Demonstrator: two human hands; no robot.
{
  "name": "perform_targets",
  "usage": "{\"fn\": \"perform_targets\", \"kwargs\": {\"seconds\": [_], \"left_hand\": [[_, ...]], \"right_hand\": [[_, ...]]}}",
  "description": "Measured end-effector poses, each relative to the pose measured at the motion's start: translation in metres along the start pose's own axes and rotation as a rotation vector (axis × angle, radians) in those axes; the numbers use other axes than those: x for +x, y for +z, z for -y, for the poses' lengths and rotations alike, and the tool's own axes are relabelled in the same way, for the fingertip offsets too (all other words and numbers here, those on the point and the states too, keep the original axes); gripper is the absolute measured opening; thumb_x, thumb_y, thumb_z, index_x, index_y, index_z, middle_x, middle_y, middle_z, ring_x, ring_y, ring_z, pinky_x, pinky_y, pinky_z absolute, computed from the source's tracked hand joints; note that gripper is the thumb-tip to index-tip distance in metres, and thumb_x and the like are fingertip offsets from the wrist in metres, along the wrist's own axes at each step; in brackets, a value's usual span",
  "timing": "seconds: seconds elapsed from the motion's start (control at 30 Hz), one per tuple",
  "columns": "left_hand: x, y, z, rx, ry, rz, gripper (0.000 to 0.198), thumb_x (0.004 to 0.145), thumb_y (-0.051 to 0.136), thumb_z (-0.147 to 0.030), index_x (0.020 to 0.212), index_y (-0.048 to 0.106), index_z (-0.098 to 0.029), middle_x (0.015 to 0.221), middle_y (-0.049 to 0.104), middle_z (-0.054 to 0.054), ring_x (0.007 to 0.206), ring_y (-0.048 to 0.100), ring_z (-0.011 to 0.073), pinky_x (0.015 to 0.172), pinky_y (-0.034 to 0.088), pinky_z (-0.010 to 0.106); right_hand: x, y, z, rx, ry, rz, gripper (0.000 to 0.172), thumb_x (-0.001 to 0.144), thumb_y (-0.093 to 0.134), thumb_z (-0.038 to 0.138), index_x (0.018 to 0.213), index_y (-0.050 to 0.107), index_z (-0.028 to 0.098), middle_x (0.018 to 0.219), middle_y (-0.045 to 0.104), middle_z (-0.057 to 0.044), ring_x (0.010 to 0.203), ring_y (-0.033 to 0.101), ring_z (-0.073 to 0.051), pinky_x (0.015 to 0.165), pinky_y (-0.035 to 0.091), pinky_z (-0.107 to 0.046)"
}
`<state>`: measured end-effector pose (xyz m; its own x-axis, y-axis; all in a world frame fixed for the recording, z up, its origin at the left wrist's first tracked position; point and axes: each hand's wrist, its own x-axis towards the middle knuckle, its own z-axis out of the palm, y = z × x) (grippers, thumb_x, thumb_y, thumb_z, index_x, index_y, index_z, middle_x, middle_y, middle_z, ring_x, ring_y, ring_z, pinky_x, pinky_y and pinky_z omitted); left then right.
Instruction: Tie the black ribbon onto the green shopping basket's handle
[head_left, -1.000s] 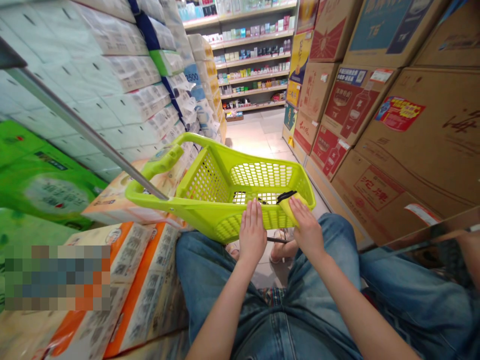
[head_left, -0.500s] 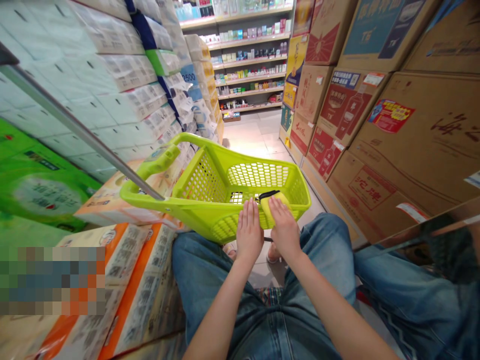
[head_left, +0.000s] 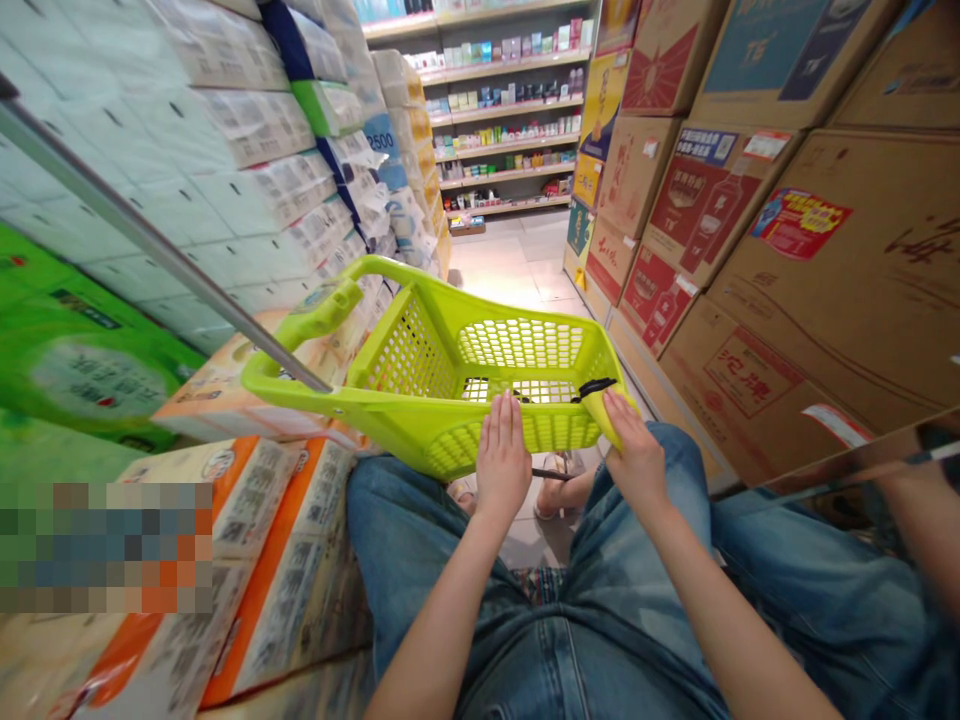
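Observation:
A lime-green shopping basket [head_left: 382, 425] with perforated walls and a long metal pull rod [head_left: 172, 255] sits in front of my knees. My left hand [head_left: 504, 455] lies flat against its near wall, fingers stretched out and their tips at the rim. At the near right corner, my right hand [head_left: 636, 450] presses a yellow cloth [head_left: 606, 415] with a black edge over the rim. The cloth is partly hidden under my fingers. Black pieces show through the holes in the basket's floor.
Stacked tissue packs [head_left: 225, 125] rise on the left, with orange-striped packs [head_left: 262, 560] beside my leg. Cardboard cartons [head_left: 795, 300] form a wall on the right. Beyond the tiled aisle [head_left: 517, 255] stand shelves of small products [head_left: 510, 75].
My right hand has slid the yellow cloth rightward along the near rim to the corner. My left hand has stayed at nearly the same place on the wall.

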<state>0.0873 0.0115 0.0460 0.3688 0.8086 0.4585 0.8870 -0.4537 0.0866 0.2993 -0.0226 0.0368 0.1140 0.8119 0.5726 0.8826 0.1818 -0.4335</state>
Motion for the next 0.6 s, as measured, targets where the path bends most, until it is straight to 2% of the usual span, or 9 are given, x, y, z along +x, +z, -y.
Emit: {"fn": "perform_targets", "kwargs": {"seconds": [0.1,0.17,0.23,0.33,0.47,0.53,0.6], "left_hand": [[0.000,0.000,0.000,0.010,-0.002,0.007,0.085,0.083,0.046,-0.010,0.158,0.007,-0.006,0.165,0.022,0.016,0.154,0.012,0.0254,0.124,0.023,0.045],[0.000,0.000,0.000,0.017,-0.002,0.008,0.084,0.083,0.046,-0.011,0.158,0.008,-0.005,0.165,0.022,0.016,0.154,0.012,0.0253,0.124,0.022,0.044],[0.000,0.000,0.000,0.021,-0.005,0.005,0.084,0.083,0.046,-0.011,0.158,0.009,-0.004,0.165,0.022,0.016,0.154,0.011,0.0251,0.125,0.022,0.044],[0.000,0.001,0.000,0.021,-0.008,0.001,0.083,0.084,0.046,-0.011,0.158,0.009,-0.005,0.165,0.022,0.017,0.154,0.011,0.0250,0.125,0.022,0.044],[0.000,0.001,0.000,0.031,-0.012,0.005,0.078,0.086,0.044,-0.012,0.157,0.013,-0.005,0.164,0.024,0.017,0.154,0.013,0.0254,0.124,0.023,0.044],[0.001,0.001,0.000,0.040,-0.012,0.012,0.075,0.087,0.043,-0.012,0.157,0.016,-0.004,0.164,0.025,0.017,0.154,0.013,0.0255,0.124,0.024,0.045],[0.001,0.001,0.000,0.046,-0.008,0.021,0.075,0.087,0.043,-0.013,0.156,0.017,-0.003,0.164,0.025,0.018,0.154,0.013,0.0257,0.124,0.025,0.045]], "right_hand": [[-0.003,-0.008,-0.018,-0.035,0.103,-0.048,0.089,0.066,0.042,-0.005,0.151,0.041,0.021,0.151,0.051,-0.007,0.142,0.044,-0.022,0.119,0.038,-0.044],[-0.002,-0.008,-0.016,-0.059,0.137,-0.056,0.088,0.066,0.044,-0.005,0.151,0.042,0.021,0.150,0.052,-0.007,0.141,0.046,-0.022,0.118,0.040,-0.043],[0.002,-0.004,-0.001,-0.081,0.122,-0.040,0.085,0.066,0.044,-0.004,0.149,0.045,0.016,0.150,0.052,-0.010,0.141,0.046,-0.024,0.118,0.040,-0.043],[0.011,0.012,0.038,-0.097,0.045,0.017,0.078,0.068,0.043,-0.004,0.145,0.048,0.008,0.149,0.052,-0.014,0.141,0.045,-0.025,0.119,0.038,-0.043],[0.022,0.036,0.085,-0.056,-0.079,0.091,0.076,0.072,0.041,-0.004,0.146,0.047,0.009,0.150,0.051,-0.013,0.142,0.044,-0.024,0.120,0.037,-0.042],[0.023,0.043,0.093,-0.037,-0.105,0.091,0.076,0.072,0.040,-0.004,0.147,0.046,0.009,0.151,0.050,-0.013,0.142,0.043,-0.023,0.120,0.036,-0.042],[0.022,0.044,0.090,-0.028,-0.127,0.081,0.078,0.071,0.039,-0.004,0.148,0.045,0.010,0.152,0.049,-0.012,0.143,0.042,-0.022,0.120,0.036,-0.042]]}}
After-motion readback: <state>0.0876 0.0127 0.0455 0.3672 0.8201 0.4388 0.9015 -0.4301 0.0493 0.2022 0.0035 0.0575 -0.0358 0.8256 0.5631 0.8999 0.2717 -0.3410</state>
